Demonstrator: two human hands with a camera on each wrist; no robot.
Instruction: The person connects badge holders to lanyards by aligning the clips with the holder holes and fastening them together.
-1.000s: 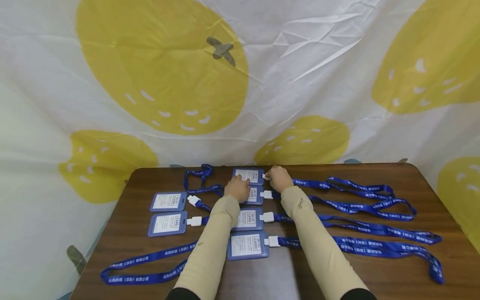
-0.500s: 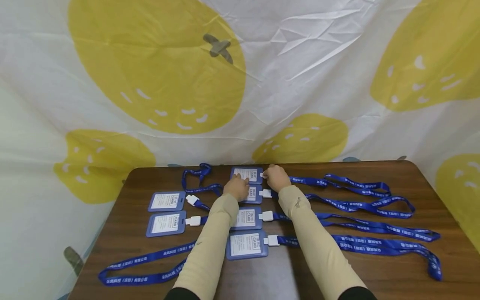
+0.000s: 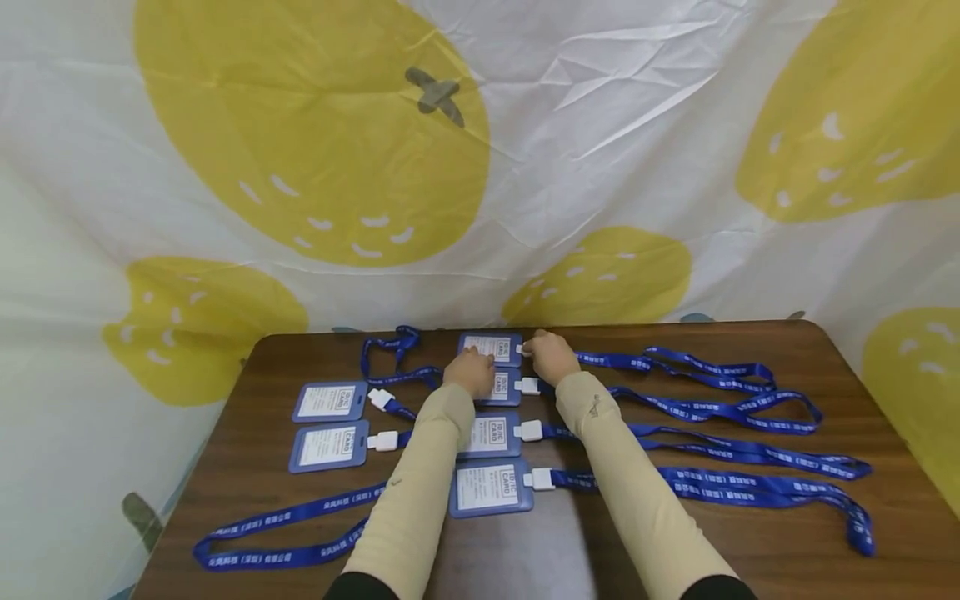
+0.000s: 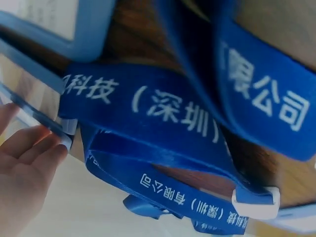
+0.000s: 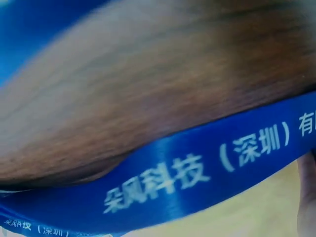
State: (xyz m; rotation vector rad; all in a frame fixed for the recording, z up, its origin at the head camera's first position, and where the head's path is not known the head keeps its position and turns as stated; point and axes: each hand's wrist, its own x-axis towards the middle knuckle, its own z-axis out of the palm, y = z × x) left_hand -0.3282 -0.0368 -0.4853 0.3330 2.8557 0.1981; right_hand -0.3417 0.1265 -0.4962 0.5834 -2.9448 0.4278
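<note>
In the head view, my left hand (image 3: 469,372) reaches over the topmost blue badge holder (image 3: 512,350) of the middle column, its fingertips at the holder's card. The left wrist view shows those fingers (image 4: 32,148) bent against a holder's edge. My right hand (image 3: 552,357) pinches the small white clip (image 3: 521,350) at that holder's right end. From this hand a blue lanyard (image 3: 615,361) with white lettering runs right. The right wrist view shows mostly lanyard ribbon (image 5: 182,170), with fingers barely visible at the edge. Whether the clip is fastened is hidden.
Below, several holders (image 3: 487,489) with clips and lanyards (image 3: 742,487) line up in rows. At left lie two more holders (image 3: 330,402), a white clip (image 3: 382,399) and looped lanyards (image 3: 281,557). The brown table (image 3: 810,533) meets a patterned curtain (image 3: 600,167) behind.
The whole scene has shifted slightly left with the camera. Both hands keep their places at the top holder and its clip; nothing on the table has visibly moved.
</note>
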